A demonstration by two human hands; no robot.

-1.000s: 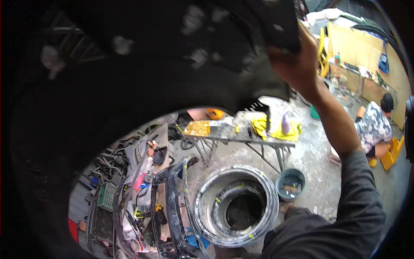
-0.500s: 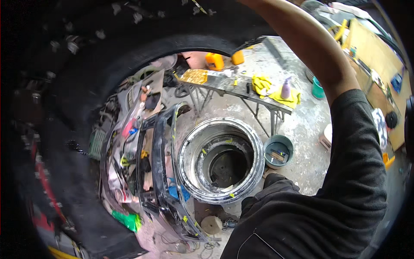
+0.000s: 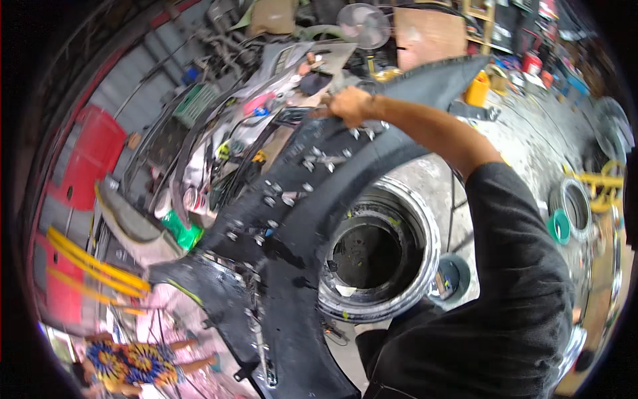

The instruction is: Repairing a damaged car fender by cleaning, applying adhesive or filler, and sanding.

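Observation:
A large black car fender (image 3: 292,233), with a curved wheel arch and several silvery clip-like bits on its facing side, stretches diagonally across the middle of the view. My right hand (image 3: 351,106) is closed over its upper edge, the arm reaching up from the right in a dark sleeve. The fingertips are partly hidden behind the edge. Under the arch, on the floor, a stack of large wheel rims (image 3: 428,256) shows, partly covered by the fender. My left hand is out of view.
Beside the rims stands a grey bucket (image 3: 457,274). A teal bucket (image 3: 559,227) is farther right, an orange jerrycan (image 3: 476,90) beyond the fender. Piled car parts and a green crate (image 3: 195,105) lie left. Another person in a patterned shirt (image 3: 136,362) is at lower left, near yellow bars (image 3: 100,263).
The fender has moved down and away from filling the left and top of the view. My right hand has come into view on its edge. The bench is now mostly hidden.

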